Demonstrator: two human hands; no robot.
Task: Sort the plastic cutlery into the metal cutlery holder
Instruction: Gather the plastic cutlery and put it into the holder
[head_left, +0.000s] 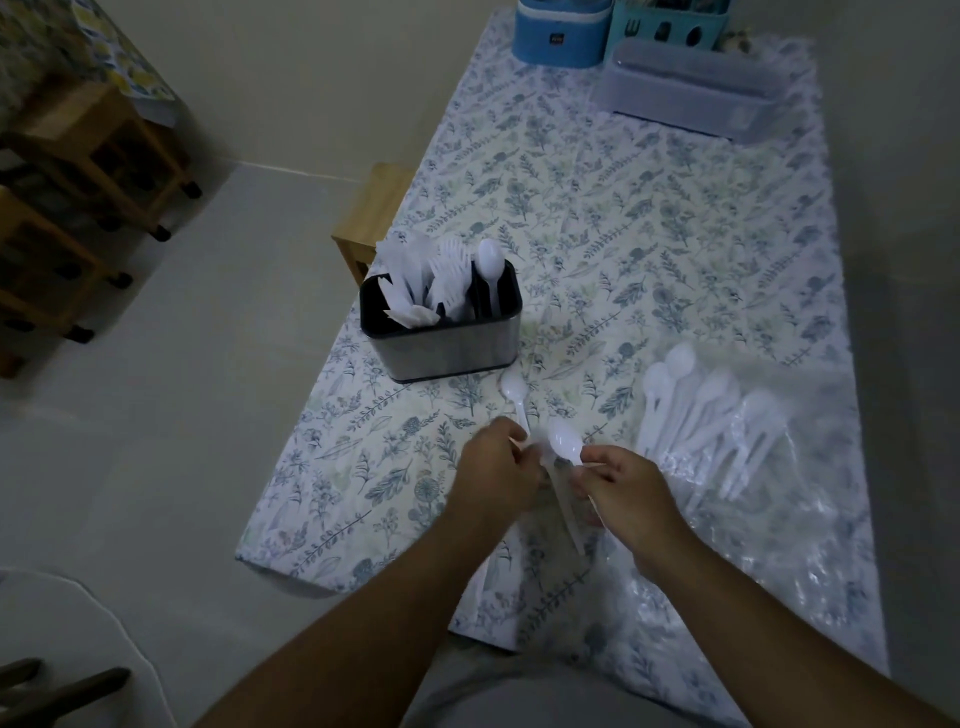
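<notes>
Tabletop under a floral cloth, running away from the viewer, widest thing in view. Farther back, lidded clear plastic box, with a blue container and a teal caddy behind it at the far end. Metal cutlery holder at the left edge, upright, already stocked: knives and forks bunched in the left and middle compartments, one spoon standing bowl-up in the right one. Crinkled clear wrapping spread over the near right part of the cloth, with a loose pile of white spoons on it, handles pointing toward the viewer. Left hand and right hand close together at centre, both nearer than the holder. Left grip pinched on the handle of a spoon whose bowl points away, toward the holder's near right corner. Right grip closed on a second spoon, bowl up and leaning left, with a further blurred handle or wrapper strip below; cannot tell which. Deciding relation: holder up and slightly left of both grips, left hand the nearer, its spoon's long axis already aimed almost straight at the spoon compartment; probably only a lift, a turn to handle-down and a short forward reach needed.
</notes>
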